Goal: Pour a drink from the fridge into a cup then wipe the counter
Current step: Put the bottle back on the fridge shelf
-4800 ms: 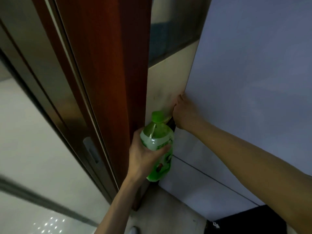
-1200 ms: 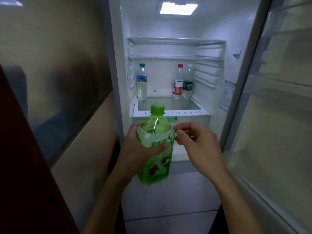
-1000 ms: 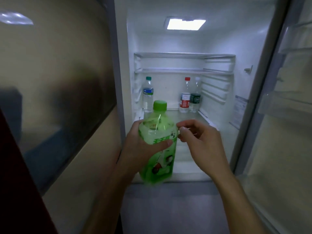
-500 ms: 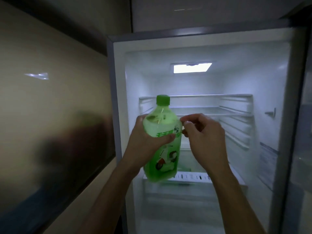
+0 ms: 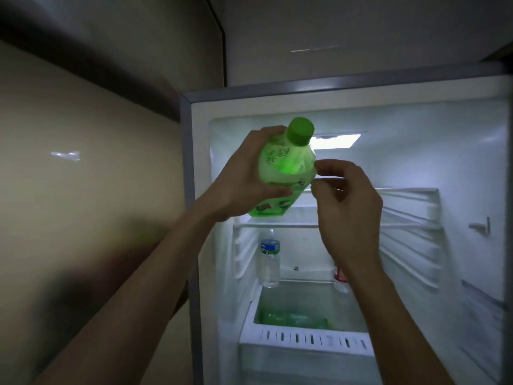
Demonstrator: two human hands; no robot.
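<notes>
Gripping the green bottle point(image 5: 286, 165) round its shoulder in my left hand point(image 5: 244, 175), I hold it before the open fridge point(image 5: 422, 134), long axis tilted, cap point(image 5: 300, 131) up-right. My right hand point(image 5: 349, 209) is just right of it, fingers point(image 5: 324, 164) curled; whether they pinch anything I cannot tell.

Fridge shelf point(image 5: 277, 225): below it, water bottle point(image 5: 269, 259) at left, red-labelled bottle point(image 5: 340, 276) at right, open gap between them.

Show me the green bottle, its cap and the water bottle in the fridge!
green bottle point(image 5: 286, 165), head view, its upper body.
cap point(image 5: 300, 131), head view, its side.
water bottle point(image 5: 269, 266), head view, its clear body below the blue label.
</notes>
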